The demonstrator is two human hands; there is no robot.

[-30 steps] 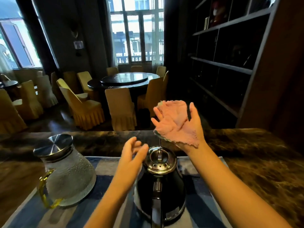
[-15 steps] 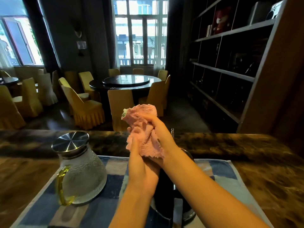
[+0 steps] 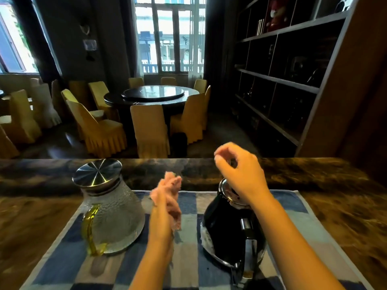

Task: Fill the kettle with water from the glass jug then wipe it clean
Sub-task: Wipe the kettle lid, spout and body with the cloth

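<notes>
A black kettle (image 3: 225, 227) with a steel lid and handle stands on the right of a blue checked mat (image 3: 188, 266). A textured glass jug (image 3: 113, 214) with a steel lid and yellow handle stands on the mat's left. My left hand (image 3: 165, 210) is between them, above the mat, closed on a crumpled pink cloth (image 3: 170, 189). My right hand (image 3: 240, 170) hovers over the kettle's lid with fingers curled and apart, holding nothing; it hides part of the lid.
The mat lies on a dark marbled counter (image 3: 335, 206). Beyond the counter's far edge are a round dining table (image 3: 150, 95) with yellow-covered chairs and a dark shelf unit (image 3: 293, 70) on the right.
The pink cloth passed from my right hand to my left. My left hand dropped with it between jug and kettle. My right hand moved right, above the kettle's lid.
</notes>
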